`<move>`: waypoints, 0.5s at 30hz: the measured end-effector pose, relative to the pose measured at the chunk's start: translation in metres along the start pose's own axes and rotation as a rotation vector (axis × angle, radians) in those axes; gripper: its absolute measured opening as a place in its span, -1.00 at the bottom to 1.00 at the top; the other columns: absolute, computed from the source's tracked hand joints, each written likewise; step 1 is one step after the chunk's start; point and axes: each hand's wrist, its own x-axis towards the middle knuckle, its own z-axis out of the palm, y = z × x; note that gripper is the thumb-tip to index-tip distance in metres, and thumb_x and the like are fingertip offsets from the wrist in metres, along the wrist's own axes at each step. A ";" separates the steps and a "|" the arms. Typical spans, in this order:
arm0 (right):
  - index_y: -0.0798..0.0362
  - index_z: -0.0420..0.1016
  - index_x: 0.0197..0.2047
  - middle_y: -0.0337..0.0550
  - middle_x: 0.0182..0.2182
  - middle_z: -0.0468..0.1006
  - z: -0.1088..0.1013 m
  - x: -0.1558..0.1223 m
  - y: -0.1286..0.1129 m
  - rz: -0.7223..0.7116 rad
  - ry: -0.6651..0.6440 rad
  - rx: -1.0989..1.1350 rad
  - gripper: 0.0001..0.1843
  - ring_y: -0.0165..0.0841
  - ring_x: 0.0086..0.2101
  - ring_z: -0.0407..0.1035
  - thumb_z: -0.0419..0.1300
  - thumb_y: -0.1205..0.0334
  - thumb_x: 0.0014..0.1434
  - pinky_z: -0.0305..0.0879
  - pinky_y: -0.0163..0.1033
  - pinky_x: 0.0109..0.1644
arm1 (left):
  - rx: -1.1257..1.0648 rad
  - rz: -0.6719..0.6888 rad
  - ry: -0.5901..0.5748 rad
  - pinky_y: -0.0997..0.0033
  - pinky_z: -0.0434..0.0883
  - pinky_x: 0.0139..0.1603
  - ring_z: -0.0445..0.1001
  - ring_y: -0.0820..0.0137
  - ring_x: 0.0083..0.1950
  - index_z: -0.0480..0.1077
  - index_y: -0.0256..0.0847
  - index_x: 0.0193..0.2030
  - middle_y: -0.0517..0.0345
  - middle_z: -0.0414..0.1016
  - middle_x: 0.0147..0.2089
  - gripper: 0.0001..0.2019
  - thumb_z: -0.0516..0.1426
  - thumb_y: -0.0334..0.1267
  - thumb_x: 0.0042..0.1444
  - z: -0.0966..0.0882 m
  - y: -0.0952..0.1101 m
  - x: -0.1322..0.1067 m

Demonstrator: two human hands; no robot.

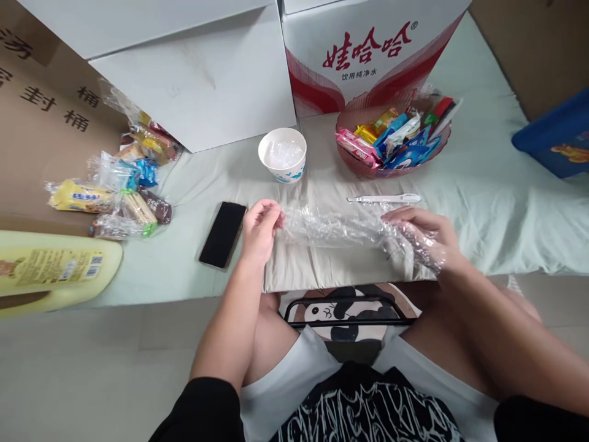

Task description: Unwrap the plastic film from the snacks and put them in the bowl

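A crinkled strip of clear plastic wrap (331, 226) stretches between my two hands, just over the cloth near its front edge. My left hand (263, 224) pinches its left end between thumb and fingers. At the other end, my right hand (426, 236) is closed on the wrap, and a bunched part hangs below the palm. Just behind the wrap lies a white, pen-like cutter (384, 199). A paper cup (282, 155) with clear plastic inside stands beyond my left hand. Beside my left wrist a black phone (223, 234) lies flat.
A pink glass bowl (391, 169) heaped with wrapped snacks stands at the back right, before a white and red box (368, 55). Several packaged snacks (124, 196) lie at left, near a yellow bottle (59, 270) on its side. A blue object (552, 138) sits far right.
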 end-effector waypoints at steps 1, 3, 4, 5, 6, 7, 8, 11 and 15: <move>-0.05 0.62 -0.36 -0.10 -0.32 0.67 0.002 -0.001 0.001 0.013 0.065 -0.014 -0.60 -0.22 -0.25 0.55 0.29 -0.20 0.26 0.44 -0.08 -0.09 | -0.022 0.002 -0.054 0.51 0.43 -0.33 0.52 0.47 -0.37 0.50 -0.19 -0.30 0.17 0.57 -0.40 -0.57 0.41 0.12 -0.10 0.001 -0.003 0.000; -0.04 0.59 -0.45 -0.12 -0.41 0.64 0.006 0.000 0.007 0.077 0.236 0.003 -0.56 -0.25 -0.34 0.52 0.27 -0.20 0.27 0.40 -0.12 -0.20 | -0.001 -0.025 -0.234 0.41 0.49 -0.05 0.61 0.35 -0.11 0.56 -0.18 -0.15 0.05 0.67 -0.19 -0.47 0.43 0.16 -0.14 0.003 -0.008 0.000; -0.04 0.57 -0.47 -0.14 -0.44 0.62 0.007 0.000 0.011 0.117 0.318 0.021 -0.56 -0.27 -0.38 0.49 0.27 -0.17 0.27 0.37 -0.15 -0.25 | 0.049 -0.051 -0.336 0.37 0.48 0.06 0.61 0.29 -0.01 0.58 -0.18 -0.10 0.00 0.68 -0.10 -0.44 0.46 0.12 -0.18 0.003 -0.010 -0.001; -0.03 0.55 -0.48 -0.15 -0.46 0.60 0.007 0.002 0.015 0.150 0.380 0.038 -0.58 -0.29 -0.41 0.47 0.27 -0.14 0.27 0.34 -0.17 -0.29 | 0.115 -0.074 -0.421 0.33 0.46 0.13 0.60 0.25 0.05 0.60 -0.18 -0.09 -0.02 0.69 -0.05 -0.45 0.48 0.06 -0.20 0.004 -0.011 -0.002; -0.03 0.54 -0.48 -0.16 -0.47 0.59 0.008 0.003 0.018 0.176 0.419 0.047 -0.60 -0.31 -0.42 0.44 0.25 -0.10 0.28 0.32 -0.19 -0.30 | 0.182 -0.092 -0.477 0.30 0.45 0.15 0.60 0.23 0.07 0.61 -0.19 -0.13 -0.03 0.69 -0.03 -0.52 0.48 -0.01 -0.19 0.005 -0.012 -0.003; -0.02 0.52 -0.47 -0.17 -0.47 0.58 0.008 0.005 0.020 0.188 0.441 0.049 -0.61 -0.33 -0.43 0.43 0.24 -0.06 0.30 0.30 -0.21 -0.31 | 0.235 -0.102 -0.499 0.29 0.46 0.14 0.60 0.23 0.05 0.62 -0.20 -0.20 -0.03 0.70 -0.05 -0.62 0.46 -0.06 -0.14 0.006 -0.013 -0.004; -0.02 0.51 -0.47 -0.17 -0.46 0.58 0.008 0.007 0.021 0.187 0.449 0.040 -0.62 -0.34 -0.42 0.42 0.22 -0.03 0.31 0.30 -0.22 -0.30 | 0.266 -0.104 -0.491 0.28 0.47 0.09 0.61 0.24 0.00 0.61 -0.21 -0.27 -0.03 0.70 -0.10 -0.72 0.42 -0.09 -0.07 0.007 -0.014 -0.005; 0.00 0.47 -0.48 -0.18 -0.48 0.55 0.009 0.012 0.017 0.190 0.404 0.013 -0.58 -0.38 -0.45 0.39 0.19 -0.06 0.33 0.29 -0.25 -0.33 | 0.233 -0.137 -0.369 0.40 0.47 -0.25 0.57 0.39 -0.30 0.56 -0.23 -0.36 0.04 0.67 -0.27 -0.81 0.33 -0.14 0.02 0.012 -0.012 -0.008; 0.01 0.43 -0.49 -0.24 -0.59 0.43 0.009 0.016 0.005 0.296 0.290 0.065 -0.49 -0.47 -0.63 0.23 0.22 -0.23 0.27 0.13 -0.29 -0.56 | 0.099 -0.218 -0.152 0.58 0.29 -0.53 0.46 0.53 -0.49 0.47 -0.21 -0.36 0.16 0.61 -0.39 -0.77 0.34 -0.13 -0.03 0.016 -0.003 -0.004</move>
